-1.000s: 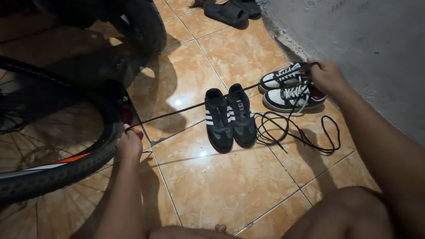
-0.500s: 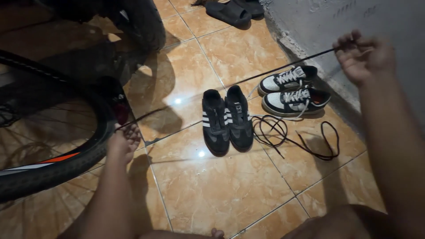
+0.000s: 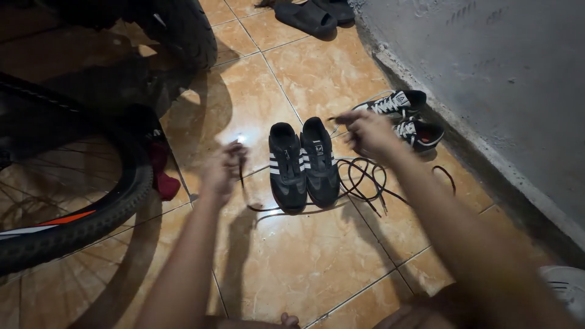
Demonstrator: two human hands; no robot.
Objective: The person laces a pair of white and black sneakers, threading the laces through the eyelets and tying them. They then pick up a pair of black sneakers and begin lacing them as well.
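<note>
A pair of black sneakers with white stripes point(image 3: 303, 163) stands side by side on the orange floor tiles. My left hand point(image 3: 222, 168) hovers just left of them, pinching one end of a black shoelace point(image 3: 244, 190) that hangs down to the floor and runs under the shoes' heels. My right hand point(image 3: 365, 131) is above and right of the black pair, pinching the lace's other end. A second loose black lace point(image 3: 365, 180) lies coiled on the tiles to the right. Both hands are blurred.
A black-and-white pair of sneakers point(image 3: 407, 119) sits by the grey wall point(image 3: 487, 67). A bicycle wheel point(image 3: 73, 201) fills the left side, with a red cloth point(image 3: 163, 176) beside it. Dark slippers point(image 3: 308, 15) lie at the top. A white shoe point(image 3: 563, 286) shows at the lower right.
The lace was stretched taut between my hands; now both hands have come inward toward the black sneakers and the lace hangs slack.
</note>
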